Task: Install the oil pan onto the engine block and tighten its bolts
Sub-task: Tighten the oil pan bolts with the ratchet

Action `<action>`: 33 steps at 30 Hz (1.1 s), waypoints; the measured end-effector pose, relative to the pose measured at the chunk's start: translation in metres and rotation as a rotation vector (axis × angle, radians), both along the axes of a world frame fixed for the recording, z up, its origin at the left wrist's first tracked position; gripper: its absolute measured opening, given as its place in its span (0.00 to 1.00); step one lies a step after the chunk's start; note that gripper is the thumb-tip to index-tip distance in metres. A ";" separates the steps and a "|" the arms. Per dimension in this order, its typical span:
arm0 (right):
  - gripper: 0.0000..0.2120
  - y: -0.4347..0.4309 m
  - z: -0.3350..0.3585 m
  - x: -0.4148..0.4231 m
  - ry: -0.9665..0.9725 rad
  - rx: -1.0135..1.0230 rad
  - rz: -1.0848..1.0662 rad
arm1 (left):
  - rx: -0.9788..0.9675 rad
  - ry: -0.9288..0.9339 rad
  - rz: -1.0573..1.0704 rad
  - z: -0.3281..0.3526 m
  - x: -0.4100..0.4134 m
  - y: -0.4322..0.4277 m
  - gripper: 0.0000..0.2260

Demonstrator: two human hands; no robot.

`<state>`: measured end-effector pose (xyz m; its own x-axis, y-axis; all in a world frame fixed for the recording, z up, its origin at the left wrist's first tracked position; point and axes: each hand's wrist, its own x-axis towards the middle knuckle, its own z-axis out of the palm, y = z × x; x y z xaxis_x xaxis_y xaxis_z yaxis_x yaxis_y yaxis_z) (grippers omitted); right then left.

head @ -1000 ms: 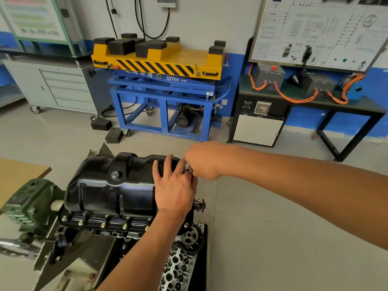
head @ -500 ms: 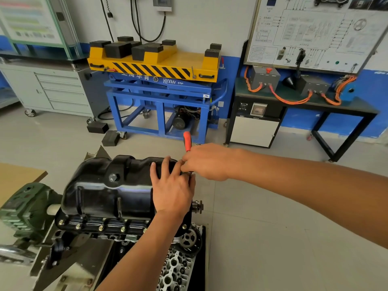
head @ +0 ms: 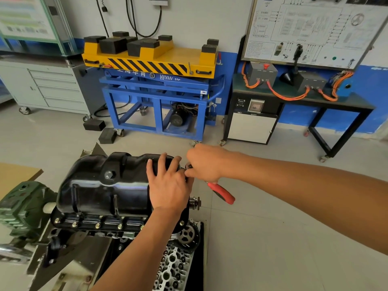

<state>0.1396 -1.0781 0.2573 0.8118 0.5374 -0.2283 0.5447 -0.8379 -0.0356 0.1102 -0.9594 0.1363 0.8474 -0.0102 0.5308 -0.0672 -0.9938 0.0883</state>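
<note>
Grey cast metal nearest us: the bare engine block, full of round ports, low in the frame. Seated flange-down on it we find the glossy black pressed-steel oil pan. A row of brass-coloured bolts stands in the near flange; how tight, we cannot tell. Just left of the pan, a dull green cast housing.

Left hand: flat on the pan's right end, fingers straight and spread, palm down, gripping nothing. Right hand: just beyond and right of the left one, fingers curled round the head end of a red-handled ratchet wrench. The wrench's metal head sits at the pan's far right corner, beside the left fingertips; the red grip sticks out below the fist, slanting down and right. What the head is fitted on is hidden from us.

Beyond, pale grey floor tiles. Further back, a blue steel lift trolley with a yellow, hazard-striped top carrying black rubber blocks. Left of it we note a grey drawer cabinet on castors; right of it a black-framed table bearing dark boxes linked by orange cables, and a white wiring-diagram board on the wall above.
</note>
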 end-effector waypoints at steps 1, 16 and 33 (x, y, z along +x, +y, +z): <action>0.19 0.001 -0.001 -0.001 0.026 0.055 -0.055 | -0.004 0.006 -0.001 0.001 -0.001 0.000 0.12; 0.14 0.015 -0.011 -0.003 0.183 0.206 -0.323 | 0.006 0.047 -0.012 0.010 -0.006 -0.001 0.10; 0.13 -0.003 0.010 0.017 -0.221 -0.328 0.506 | -0.001 -0.037 0.002 0.002 0.000 -0.002 0.10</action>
